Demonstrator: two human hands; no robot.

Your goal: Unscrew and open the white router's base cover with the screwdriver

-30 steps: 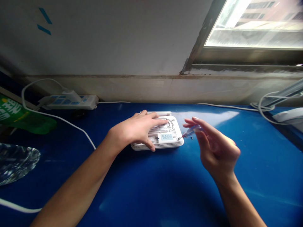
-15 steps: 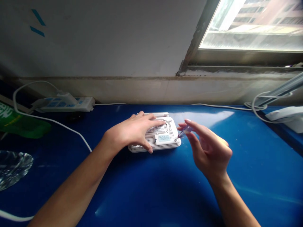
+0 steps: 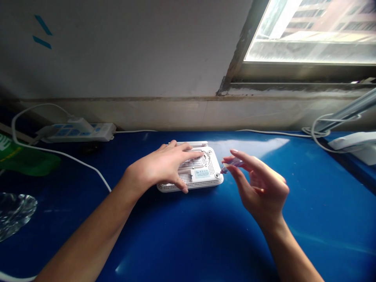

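A white router (image 3: 202, 174) lies upside down on the blue table (image 3: 188, 235), its vented underside and label facing up. My left hand (image 3: 160, 168) lies flat on its left part with fingers spread, thumb against the near edge. My right hand (image 3: 258, 188) pinches a small clear-handled screwdriver (image 3: 232, 164) between thumb and fingers. The screwdriver's tip points down-left at the router's near right corner, right beside a screw hole there.
A white power strip (image 3: 76, 131) with a plug and white cables lies at the back left by the wall. A green packet (image 3: 26, 158) and crumpled clear plastic (image 3: 14, 213) sit at the left edge. White cables and a white device (image 3: 355, 143) lie at the right under the window.
The view shifted slightly, so everything sits a little further left. My right hand brought the screwdriver closer to the router's near right corner. The left hand stays on the router.
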